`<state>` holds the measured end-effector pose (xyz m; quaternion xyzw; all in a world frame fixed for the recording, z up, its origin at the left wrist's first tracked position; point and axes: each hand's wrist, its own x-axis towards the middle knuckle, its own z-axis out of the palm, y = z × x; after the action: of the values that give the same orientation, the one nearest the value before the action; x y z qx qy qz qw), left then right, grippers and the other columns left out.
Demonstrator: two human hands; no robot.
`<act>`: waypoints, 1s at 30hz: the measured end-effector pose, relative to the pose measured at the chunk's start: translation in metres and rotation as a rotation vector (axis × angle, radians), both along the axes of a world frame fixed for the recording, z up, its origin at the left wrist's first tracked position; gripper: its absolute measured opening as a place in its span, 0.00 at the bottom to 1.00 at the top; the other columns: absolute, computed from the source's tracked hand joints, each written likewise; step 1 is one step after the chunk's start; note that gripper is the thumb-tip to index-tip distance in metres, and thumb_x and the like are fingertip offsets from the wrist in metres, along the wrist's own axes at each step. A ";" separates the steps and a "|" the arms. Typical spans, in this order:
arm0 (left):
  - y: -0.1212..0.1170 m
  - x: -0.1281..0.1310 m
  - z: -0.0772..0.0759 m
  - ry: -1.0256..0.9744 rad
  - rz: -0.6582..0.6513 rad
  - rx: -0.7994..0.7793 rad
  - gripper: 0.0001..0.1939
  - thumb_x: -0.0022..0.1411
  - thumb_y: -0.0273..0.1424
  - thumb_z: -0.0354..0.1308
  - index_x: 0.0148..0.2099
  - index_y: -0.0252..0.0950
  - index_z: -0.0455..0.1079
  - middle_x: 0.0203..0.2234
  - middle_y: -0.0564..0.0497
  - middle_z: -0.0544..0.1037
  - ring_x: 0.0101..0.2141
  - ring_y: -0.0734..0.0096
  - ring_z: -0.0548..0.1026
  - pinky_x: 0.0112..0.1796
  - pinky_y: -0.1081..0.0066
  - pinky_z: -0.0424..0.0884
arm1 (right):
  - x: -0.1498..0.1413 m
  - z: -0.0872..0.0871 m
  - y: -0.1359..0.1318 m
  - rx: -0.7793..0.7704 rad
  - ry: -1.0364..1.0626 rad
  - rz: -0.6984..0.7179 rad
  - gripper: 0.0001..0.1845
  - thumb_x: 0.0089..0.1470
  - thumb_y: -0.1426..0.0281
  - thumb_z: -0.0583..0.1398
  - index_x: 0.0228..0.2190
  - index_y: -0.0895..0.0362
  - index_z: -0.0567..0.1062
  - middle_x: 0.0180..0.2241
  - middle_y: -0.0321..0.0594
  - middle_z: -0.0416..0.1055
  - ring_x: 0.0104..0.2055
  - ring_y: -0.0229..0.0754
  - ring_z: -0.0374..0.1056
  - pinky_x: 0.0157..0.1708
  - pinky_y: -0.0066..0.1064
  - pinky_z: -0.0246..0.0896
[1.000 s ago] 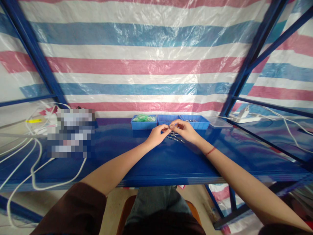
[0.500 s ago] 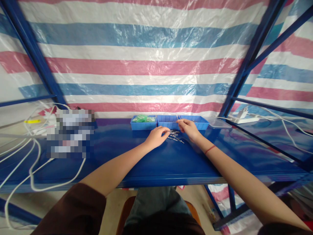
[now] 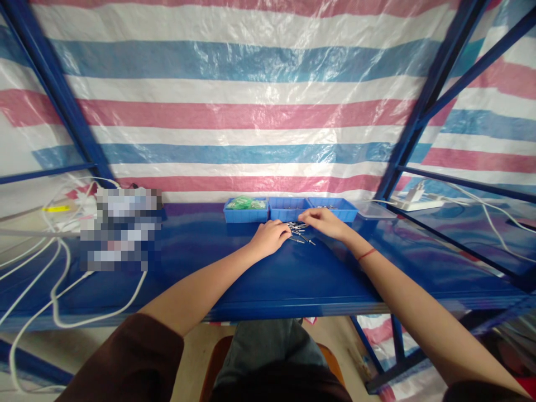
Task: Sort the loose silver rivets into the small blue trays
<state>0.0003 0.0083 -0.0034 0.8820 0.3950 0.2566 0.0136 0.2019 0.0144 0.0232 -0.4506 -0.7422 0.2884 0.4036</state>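
Observation:
A small pile of thin metal pins [image 3: 297, 226], which look like pop rivets, lies on the blue tabletop [image 3: 259, 279]. My left hand [image 3: 272, 237] rests at the pile's left side, its fingers curled and closed against the nearest pins. Over the pile's right edge, my right hand [image 3: 324, 221] points its fingertips down, thumb and fingers pinched together. What either hand holds is too small to make out. Just behind the pile stands a blue middle bin [image 3: 287, 212]. The right-hand blue bin [image 3: 345, 211], partly behind my right hand, holds small metal pieces.
A left-hand blue bin [image 3: 245, 216] contains green packets [image 3: 247, 203]. To the right lie a clear lid [image 3: 377, 210] and a white power strip [image 3: 421, 202]. White cables [image 3: 54, 290] loop over the table's left side beside a blurred-out area. Blue frame posts [image 3: 419, 123] stand at both sides.
My right hand has come down from in front of the bins to the pile. The thin pale rod that stuck up from its fingers no longer shows. My left hand has barely shifted.

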 end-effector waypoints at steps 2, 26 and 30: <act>0.002 -0.001 0.000 -0.056 0.001 0.007 0.11 0.63 0.33 0.48 0.38 0.40 0.71 0.34 0.50 0.74 0.38 0.66 0.72 0.41 0.67 0.66 | -0.008 0.000 -0.005 0.116 -0.242 0.131 0.13 0.46 0.60 0.60 0.25 0.58 0.75 0.24 0.37 0.71 0.26 0.36 0.62 0.28 0.28 0.56; 0.003 0.002 0.008 -0.713 -0.098 -0.211 0.09 0.58 0.35 0.54 0.38 0.35 0.68 0.32 0.51 0.76 0.29 0.74 0.74 0.32 0.75 0.69 | -0.023 -0.008 -0.007 0.141 -0.110 0.148 0.18 0.50 0.57 0.56 0.28 0.58 0.75 0.26 0.38 0.72 0.27 0.38 0.63 0.29 0.29 0.57; 0.003 0.002 0.008 -0.700 -0.109 -0.194 0.09 0.59 0.35 0.53 0.38 0.35 0.68 0.31 0.51 0.75 0.28 0.75 0.73 0.31 0.75 0.68 | -0.026 -0.008 -0.010 0.141 -0.090 0.155 0.17 0.51 0.58 0.56 0.31 0.58 0.75 0.29 0.39 0.72 0.28 0.37 0.64 0.30 0.29 0.58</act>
<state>0.0028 0.0110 0.0043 0.7553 0.3413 0.5029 0.2453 0.1757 0.0045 0.0155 -0.3750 -0.8106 0.2452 0.3770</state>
